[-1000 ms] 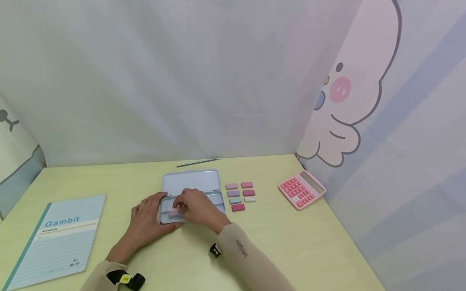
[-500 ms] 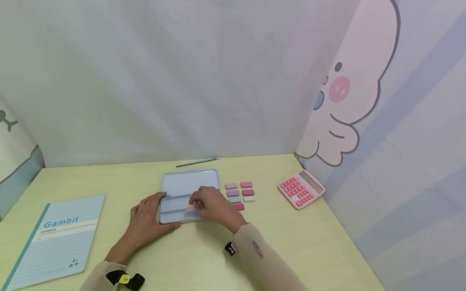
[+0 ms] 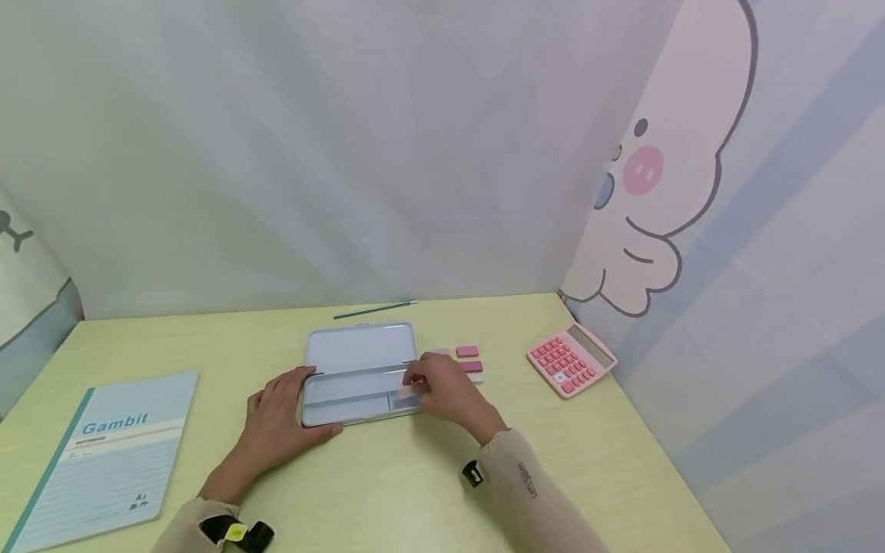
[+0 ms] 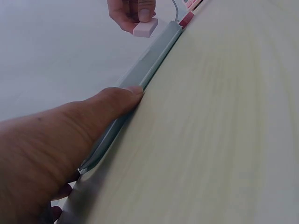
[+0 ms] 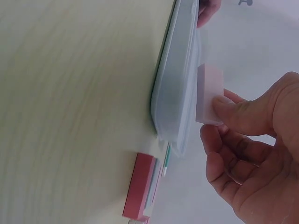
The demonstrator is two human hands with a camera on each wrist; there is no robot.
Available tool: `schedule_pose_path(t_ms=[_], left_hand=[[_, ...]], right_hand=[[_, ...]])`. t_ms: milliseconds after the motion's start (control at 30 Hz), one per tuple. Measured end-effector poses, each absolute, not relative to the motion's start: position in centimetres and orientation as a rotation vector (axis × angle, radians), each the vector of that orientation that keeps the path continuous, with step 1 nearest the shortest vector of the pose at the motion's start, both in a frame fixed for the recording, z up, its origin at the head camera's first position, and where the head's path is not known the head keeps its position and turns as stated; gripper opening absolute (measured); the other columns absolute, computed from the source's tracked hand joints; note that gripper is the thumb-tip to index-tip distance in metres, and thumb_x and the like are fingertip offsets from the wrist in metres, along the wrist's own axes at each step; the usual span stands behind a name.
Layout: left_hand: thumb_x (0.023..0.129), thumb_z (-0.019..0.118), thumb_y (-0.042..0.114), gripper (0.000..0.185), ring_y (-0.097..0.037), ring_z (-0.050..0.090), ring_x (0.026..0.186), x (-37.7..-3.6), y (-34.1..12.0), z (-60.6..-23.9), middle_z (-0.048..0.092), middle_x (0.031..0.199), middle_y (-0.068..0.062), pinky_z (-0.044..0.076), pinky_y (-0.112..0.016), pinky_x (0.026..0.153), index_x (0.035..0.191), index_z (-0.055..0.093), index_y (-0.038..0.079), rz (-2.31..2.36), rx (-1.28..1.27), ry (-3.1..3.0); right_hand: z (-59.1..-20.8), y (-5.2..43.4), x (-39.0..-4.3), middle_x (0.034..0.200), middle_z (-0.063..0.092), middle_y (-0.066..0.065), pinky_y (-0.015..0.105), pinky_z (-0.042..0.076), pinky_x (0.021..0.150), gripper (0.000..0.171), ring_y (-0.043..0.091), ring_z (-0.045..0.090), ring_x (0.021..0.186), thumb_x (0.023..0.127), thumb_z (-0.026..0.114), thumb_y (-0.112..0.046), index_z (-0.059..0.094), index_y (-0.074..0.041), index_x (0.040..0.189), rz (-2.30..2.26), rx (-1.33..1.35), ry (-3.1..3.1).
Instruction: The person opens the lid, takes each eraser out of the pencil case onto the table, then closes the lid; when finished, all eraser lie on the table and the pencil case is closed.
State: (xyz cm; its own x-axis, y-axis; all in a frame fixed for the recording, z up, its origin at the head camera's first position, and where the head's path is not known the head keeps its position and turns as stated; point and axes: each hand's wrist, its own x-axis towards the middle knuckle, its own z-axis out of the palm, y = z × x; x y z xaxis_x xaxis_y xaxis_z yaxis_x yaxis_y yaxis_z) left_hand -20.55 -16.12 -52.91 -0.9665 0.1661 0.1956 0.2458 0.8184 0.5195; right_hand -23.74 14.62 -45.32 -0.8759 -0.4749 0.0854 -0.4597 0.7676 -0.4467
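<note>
In the head view a light blue pencil case [image 3: 359, 347] lies with its lid folded back and its divided tray towards me. My left hand [image 3: 280, 415] holds the case's left end, thumb along the front edge and fingers round the far side. Between thumb and fingers, my right hand [image 3: 451, 393] pinches a pale pink eraser [image 5: 211, 95] over the tray's right end, beside a small compartment. In the left wrist view, this eraser [image 4: 145, 29] shows above the case's rim, apart from it.
Several erasers [image 3: 468, 352] stand in rows right of the case, partly hidden by my right hand. A pink calculator [image 3: 572, 359] lies farther right, a notebook [image 3: 131, 453] at the left. Behind the case is a green pencil [image 3: 373, 310].
My right hand has carried the pale pink eraser rightward, from over the tray's left part to its right end, now covering some of the erasers. My left hand stays on the case.
</note>
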Motion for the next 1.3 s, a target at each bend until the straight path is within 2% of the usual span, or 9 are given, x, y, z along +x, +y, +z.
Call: schedule_pose_path(t_ms=[167, 400, 700, 1300], left_hand=[[0.076, 0.087, 0.068, 0.112, -0.05, 0.042, 0.145, -20.6, -16.2, -53.0, 0.052, 0.157, -0.024, 0.032, -0.069, 0.103, 0.158, 0.041, 0.009, -0.847, -0.319, -2.868], [0.076, 0.087, 0.069, 0.112, -0.05, 0.042, 0.144, -20.5, -16.3, -53.0, 0.052, 0.157, -0.024, 0.032, -0.069, 0.103, 0.158, 0.041, 0.009, -0.848, -0.319, -2.868], [0.076, 0.088, 0.068, 0.111, -0.051, 0.043, 0.144, -20.4, -16.3, -52.9, 0.052, 0.157, -0.024, 0.032, -0.069, 0.103, 0.157, 0.041, 0.009, -0.847, -0.32, -2.865], [0.076, 0.087, 0.068, 0.111, -0.05, 0.042, 0.145, -20.5, -16.2, -52.9, 0.051, 0.158, -0.024, 0.032, -0.069, 0.104, 0.158, 0.041, 0.009, -0.85, -0.32, -2.867]], right_hand=[[-45.3, 16.5, -23.7, 0.09, 0.07, 0.002, 0.026, 0.051, 0.079, 0.024, 0.014, 0.056, 0.084, 0.087, 0.069, 0.008, 0.08, -0.009, 0.098, -0.76, -0.711, 2.926], [-45.7, 18.9, -23.8, 0.094, 0.074, 0.001, 0.031, 0.055, 0.081, 0.016, 0.014, 0.059, 0.084, 0.087, 0.08, 0.003, 0.08, -0.009, 0.097, -0.759, -0.622, 2.963], [-46.3, 21.3, -23.4, 0.089, 0.07, -0.001, 0.03, 0.048, 0.077, 0.019, 0.014, 0.054, 0.081, 0.09, 0.072, 0.005, 0.078, -0.013, 0.094, -0.702, -0.547, 3.008], [-46.9, 24.7, -23.2, 0.084, 0.065, -0.001, 0.031, 0.047, 0.075, 0.019, 0.014, 0.052, 0.077, 0.09, 0.072, 0.005, 0.079, -0.012, 0.093, -0.694, -0.431, 3.035]])
